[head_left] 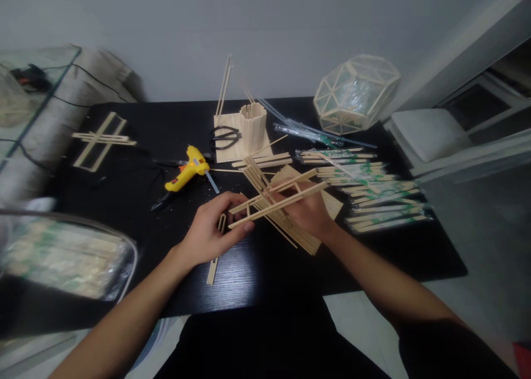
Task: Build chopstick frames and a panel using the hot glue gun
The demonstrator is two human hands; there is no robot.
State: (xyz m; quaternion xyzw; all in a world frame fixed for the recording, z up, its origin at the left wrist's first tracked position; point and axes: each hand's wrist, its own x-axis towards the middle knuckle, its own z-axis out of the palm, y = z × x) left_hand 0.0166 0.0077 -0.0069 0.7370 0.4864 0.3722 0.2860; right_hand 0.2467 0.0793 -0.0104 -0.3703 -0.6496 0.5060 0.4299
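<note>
My left hand (211,229) pinches the near end of a small frame of glued wooden sticks (276,197). My right hand (307,210) grips the same stick frame from the other side, fingers curled under its rails. The frame is held just above a flat panel of sticks (309,240) lying on the black table (257,279). A loose pair of sticks (213,268) lies on the table under my left hand.
A yellow glue gun (188,169) lies left of centre. Behind it stand black scissors (224,136), a stick-built cup (253,125) and a geodesic stick dome (357,94). Wrapped chopsticks (377,196) are spread at right. A stick cross (102,140) lies far left; a packet (62,257) sits near left.
</note>
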